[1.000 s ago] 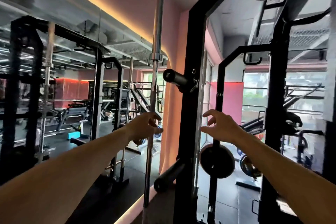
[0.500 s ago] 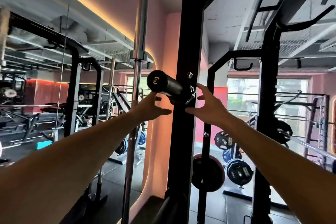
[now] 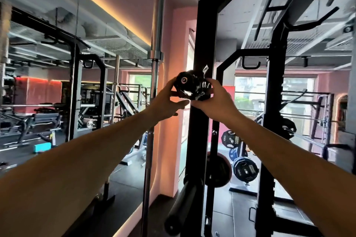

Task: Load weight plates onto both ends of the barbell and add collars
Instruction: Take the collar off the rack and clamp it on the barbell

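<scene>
Both hands reach a black peg (image 3: 189,86) on the rack post (image 3: 202,44). The left hand (image 3: 169,100) cups its end, fingers spread. The right hand (image 3: 215,100) grips the collar (image 3: 200,90) on it.

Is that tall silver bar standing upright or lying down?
Upright: the silver bar runs floor to ceiling beside the black rack post.

Pink plaster walls (image 3: 179,44); wide wall mirror (image 3: 48,92) on the left; dark rubber floor (image 3: 242,215); bright daylit windows (image 3: 250,90); warm orange ceiling strip light (image 3: 100,5).
</scene>
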